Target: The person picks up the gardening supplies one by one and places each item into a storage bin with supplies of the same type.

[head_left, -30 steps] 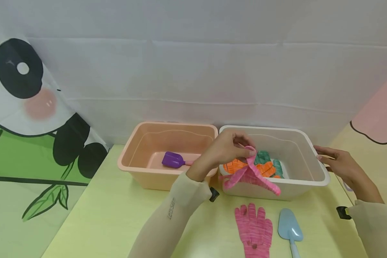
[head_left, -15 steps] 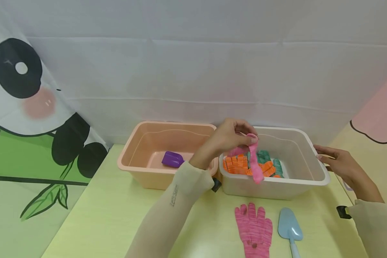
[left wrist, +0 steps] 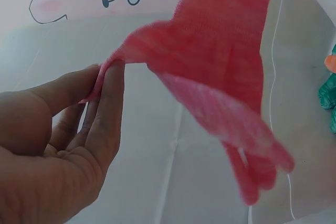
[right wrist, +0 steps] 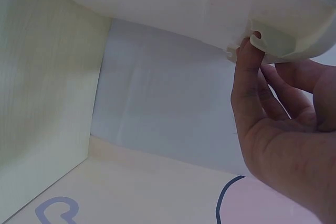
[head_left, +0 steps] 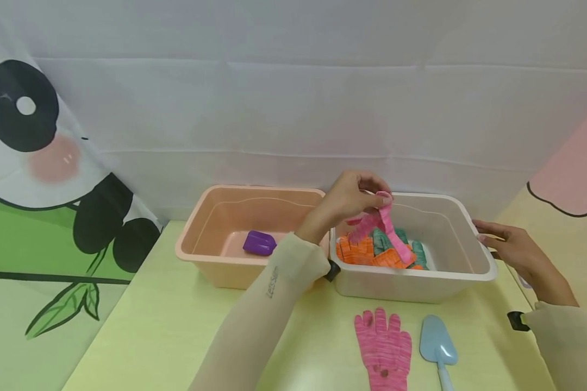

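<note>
Now my left hand (head_left: 349, 195) pinches a pink glove (left wrist: 220, 38) by one edge, dangling over the white bin (head_left: 420, 276), whose rim my right hand (head_left: 523, 250) grips. With so slim a hold, it could slip, crumpling onto the orange gloves (head_left: 354, 252).

Easiest way in is straight down into the right side of the off-white rectangular plastic bin (head_left: 416, 287), where bare floor shows. Left side's pretty jammed: the left hand (head_left: 353, 196) and its dangling pink knit glove (head_left: 390, 231) hang over orange knit gloves (head_left: 353, 252) and green knit gloves (head_left: 418, 252). The right hand (head_left: 520, 251) blocks the right rim. Good luck squeezing past the peach rectangular plastic bin (head_left: 215, 262), rims nearly touch. Pale cloth backdrop (head_left: 293, 108) walls off the back.
</note>
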`<state>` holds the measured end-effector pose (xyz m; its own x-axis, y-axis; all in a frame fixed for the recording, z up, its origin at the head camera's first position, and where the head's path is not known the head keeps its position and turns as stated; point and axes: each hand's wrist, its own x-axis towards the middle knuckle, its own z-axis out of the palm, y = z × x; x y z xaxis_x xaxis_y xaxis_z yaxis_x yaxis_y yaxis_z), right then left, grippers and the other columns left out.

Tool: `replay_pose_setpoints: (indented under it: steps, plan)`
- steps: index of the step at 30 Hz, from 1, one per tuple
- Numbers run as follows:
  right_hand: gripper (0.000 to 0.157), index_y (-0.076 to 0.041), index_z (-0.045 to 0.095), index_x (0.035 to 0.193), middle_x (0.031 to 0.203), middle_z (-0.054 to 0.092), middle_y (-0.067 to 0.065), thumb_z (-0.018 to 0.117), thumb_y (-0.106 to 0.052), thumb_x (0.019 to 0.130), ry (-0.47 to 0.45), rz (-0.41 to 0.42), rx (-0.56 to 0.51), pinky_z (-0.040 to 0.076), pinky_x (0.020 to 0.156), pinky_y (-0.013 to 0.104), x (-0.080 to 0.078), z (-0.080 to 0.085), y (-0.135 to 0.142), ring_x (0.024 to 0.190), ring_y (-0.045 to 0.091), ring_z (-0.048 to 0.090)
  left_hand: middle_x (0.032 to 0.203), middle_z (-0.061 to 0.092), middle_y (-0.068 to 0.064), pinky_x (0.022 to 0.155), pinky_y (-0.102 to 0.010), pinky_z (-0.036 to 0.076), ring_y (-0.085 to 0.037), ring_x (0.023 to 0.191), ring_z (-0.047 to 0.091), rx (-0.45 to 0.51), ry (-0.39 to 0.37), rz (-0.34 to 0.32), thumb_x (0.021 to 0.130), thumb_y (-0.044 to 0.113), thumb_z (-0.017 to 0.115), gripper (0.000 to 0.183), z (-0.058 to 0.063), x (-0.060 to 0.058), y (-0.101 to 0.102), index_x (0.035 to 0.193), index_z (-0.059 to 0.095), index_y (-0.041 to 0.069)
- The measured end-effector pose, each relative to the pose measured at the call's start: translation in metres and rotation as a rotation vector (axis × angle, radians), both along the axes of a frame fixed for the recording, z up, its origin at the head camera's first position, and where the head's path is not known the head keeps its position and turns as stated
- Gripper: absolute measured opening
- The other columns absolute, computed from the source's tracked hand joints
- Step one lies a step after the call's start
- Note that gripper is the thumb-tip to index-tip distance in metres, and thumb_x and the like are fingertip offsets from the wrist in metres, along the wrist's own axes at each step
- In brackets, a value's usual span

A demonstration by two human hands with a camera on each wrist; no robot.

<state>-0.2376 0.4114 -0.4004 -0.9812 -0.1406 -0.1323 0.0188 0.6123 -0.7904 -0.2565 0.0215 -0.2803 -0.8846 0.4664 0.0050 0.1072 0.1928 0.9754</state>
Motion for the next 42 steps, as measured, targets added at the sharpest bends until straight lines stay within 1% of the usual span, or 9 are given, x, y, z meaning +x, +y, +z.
replay_pose_setpoints:
  steps: [6, 7, 8, 11, 16, 21, 26, 30, 42]
  plan:
    - [0.061, 0.008, 0.028, 0.161, 0.159, 0.041, 0.034, 0.05, -0.023, 0.114, -0.007, -0.004, -0.013, 0.058, 0.08, 0.018, 0.001, 0.0, -0.002, 0.098, -0.024, 0.05, 0.095, 0.074, -0.007, 0.08, -0.037, 0.065, -0.018, 0.074, 0.073, 0.018, 0.017, 0.05, 0.096, 0.003, 0.077, 0.012, -0.004, -0.006, 0.006, 0.107, 0.076, 0.0]
    - [0.061, 0.008, 0.027, 0.162, 0.161, 0.029, 0.041, 0.049, -0.023, 0.114, -0.01, -0.004, -0.005, 0.058, 0.081, 0.018, 0.001, 0.0, -0.003, 0.097, -0.024, 0.049, 0.095, 0.075, -0.007, 0.08, -0.039, 0.065, -0.018, 0.074, 0.073, 0.011, 0.021, 0.058, 0.096, 0.004, 0.078, 0.011, -0.005, -0.007, 0.006, 0.107, 0.076, 0.001]
    - [0.061, 0.008, 0.027, 0.162, 0.161, 0.028, 0.041, 0.049, -0.023, 0.114, -0.011, -0.004, -0.004, 0.058, 0.081, 0.018, 0.001, 0.001, -0.003, 0.097, -0.024, 0.049, 0.096, 0.075, -0.008, 0.08, -0.039, 0.065, -0.018, 0.075, 0.073, 0.006, 0.024, 0.062, 0.096, 0.004, 0.078, 0.012, -0.006, -0.008, 0.007, 0.107, 0.077, 0.001]
    - [0.06, 0.008, 0.027, 0.162, 0.161, 0.029, 0.042, 0.048, -0.023, 0.114, -0.011, -0.003, -0.002, 0.058, 0.08, 0.018, 0.001, 0.002, -0.005, 0.097, -0.024, 0.049, 0.1, 0.075, -0.011, 0.081, -0.038, 0.065, -0.02, 0.078, 0.073, 0.003, 0.018, 0.062, 0.097, 0.003, 0.076, 0.013, -0.008, -0.011, 0.008, 0.109, 0.076, -0.001]
    - [0.06, 0.009, 0.027, 0.162, 0.159, 0.03, 0.043, 0.047, -0.023, 0.115, -0.006, 0.003, 0.005, 0.058, 0.079, 0.017, 0.001, 0.002, -0.005, 0.095, -0.022, 0.051, 0.102, 0.074, -0.014, 0.077, -0.03, 0.064, -0.022, 0.08, 0.073, 0.012, 0.008, 0.075, 0.097, 0.0, 0.075, 0.015, -0.012, -0.016, 0.012, 0.111, 0.075, -0.004]
    - [0.061, 0.009, 0.028, 0.161, 0.158, 0.032, 0.043, 0.048, -0.024, 0.114, 0.003, 0.002, 0.016, 0.058, 0.078, 0.018, 0.001, 0.001, -0.005, 0.094, -0.021, 0.052, 0.103, 0.073, -0.013, 0.078, -0.032, 0.064, -0.021, 0.081, 0.073, -0.012, 0.021, 0.094, 0.096, -0.002, 0.075, 0.013, -0.016, -0.019, 0.013, 0.109, 0.075, -0.003]
    - [0.06, 0.008, 0.028, 0.161, 0.16, 0.031, 0.042, 0.048, -0.024, 0.114, -0.008, 0.0, -0.003, 0.058, 0.079, 0.018, 0.002, 0.001, -0.006, 0.096, -0.022, 0.051, 0.107, 0.072, -0.014, 0.081, -0.028, 0.063, -0.019, 0.086, 0.07, -0.023, 0.027, 0.097, 0.096, -0.004, 0.073, 0.013, -0.019, -0.019, 0.01, 0.108, 0.074, -0.003]
    - [0.06, 0.007, 0.028, 0.162, 0.161, 0.031, 0.04, 0.048, -0.023, 0.114, -0.007, -0.001, -0.018, 0.058, 0.08, 0.019, 0.003, 0.001, -0.006, 0.098, -0.023, 0.051, 0.105, 0.072, -0.01, 0.079, -0.025, 0.063, -0.019, 0.087, 0.071, -0.047, 0.032, 0.099, 0.096, -0.002, 0.074, 0.012, -0.021, -0.018, 0.006, 0.109, 0.074, 0.0]
    - [0.06, 0.007, 0.028, 0.162, 0.161, 0.031, 0.039, 0.048, -0.023, 0.114, -0.012, -0.001, -0.027, 0.059, 0.08, 0.019, 0.004, 0.001, -0.003, 0.098, -0.023, 0.051, 0.111, 0.073, -0.011, 0.082, -0.025, 0.062, -0.024, 0.096, 0.074, -0.057, 0.023, 0.072, 0.097, -0.002, 0.073, 0.014, -0.028, -0.005, -0.003, 0.111, 0.074, 0.001]
